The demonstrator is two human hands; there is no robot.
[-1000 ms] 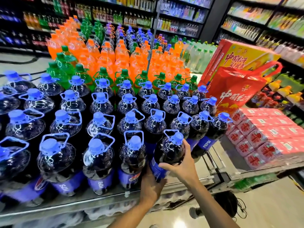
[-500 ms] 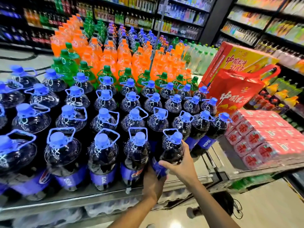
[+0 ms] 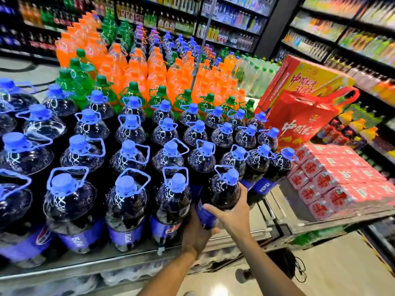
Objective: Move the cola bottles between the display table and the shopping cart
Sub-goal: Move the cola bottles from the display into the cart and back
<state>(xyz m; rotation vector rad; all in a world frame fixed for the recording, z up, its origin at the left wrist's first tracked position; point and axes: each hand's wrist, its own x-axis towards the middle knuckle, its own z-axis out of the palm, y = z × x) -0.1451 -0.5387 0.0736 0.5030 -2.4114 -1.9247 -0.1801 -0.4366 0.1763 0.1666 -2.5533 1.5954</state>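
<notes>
Both hands hold one Pepsi cola bottle [image 3: 222,193] at lower centre: left hand [image 3: 197,233] cupped under its base, right hand [image 3: 235,214] wrapped round its side. Since a second ago it tilts further right, seemingly settling into the table [image 3: 132,260] front row.

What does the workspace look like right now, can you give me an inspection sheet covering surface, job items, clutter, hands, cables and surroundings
Surface: display table, metal front edge, packed with bottles.
Job's things: held cola bottle at the front row's right end, tilted; cola bottles in rows, blue caps and loop handles.
Clutter: orange soda bottles, green bottles, red gift bag, red shrink-wrapped packs.
Hands: left hand grips the held bottle low; right hand grips its side.
Cables: thin black cord on the floor.
Surroundings: stocked drink shelves; shopping cart not seen.
</notes>
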